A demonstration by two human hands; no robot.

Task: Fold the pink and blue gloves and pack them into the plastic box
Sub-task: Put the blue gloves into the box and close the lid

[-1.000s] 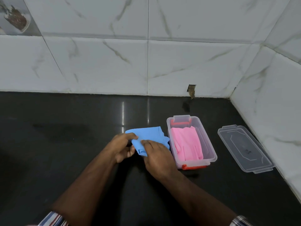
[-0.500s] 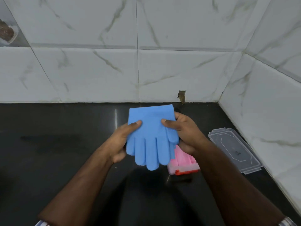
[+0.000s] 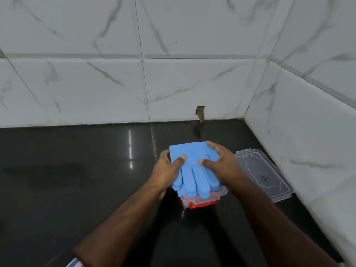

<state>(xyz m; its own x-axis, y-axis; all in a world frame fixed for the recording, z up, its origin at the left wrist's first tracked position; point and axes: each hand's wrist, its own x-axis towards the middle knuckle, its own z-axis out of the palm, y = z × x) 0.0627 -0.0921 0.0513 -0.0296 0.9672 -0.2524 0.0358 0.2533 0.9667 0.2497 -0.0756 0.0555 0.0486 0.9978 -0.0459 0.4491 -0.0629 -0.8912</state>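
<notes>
Black polished stone forms the counter (image 3: 77, 189), glossy enough to mirror streaks of light, and it runs into a corner of white marble-look wall tiles (image 3: 96, 83) with grey veins. Held just above the plastic box (image 3: 202, 202) are the folded blue gloves (image 3: 192, 170), smooth and rubbery, a flat squared cuff end toward the wall and rounded finger tubes hanging toward the person. The left hand (image 3: 165, 172) grips their left edge, thumb pressed on top and fingers curled underneath; the right hand (image 3: 223, 166) grips the right edge the same way, thumb on top. Only the near end of the box shows under the gloves: clear walls, a red-orange latch, and a sliver of pink gloves (image 3: 198, 195) inside. Just right of the box, the clear rectangular lid (image 3: 264, 176) lies flat on the counter near the side wall.
</notes>
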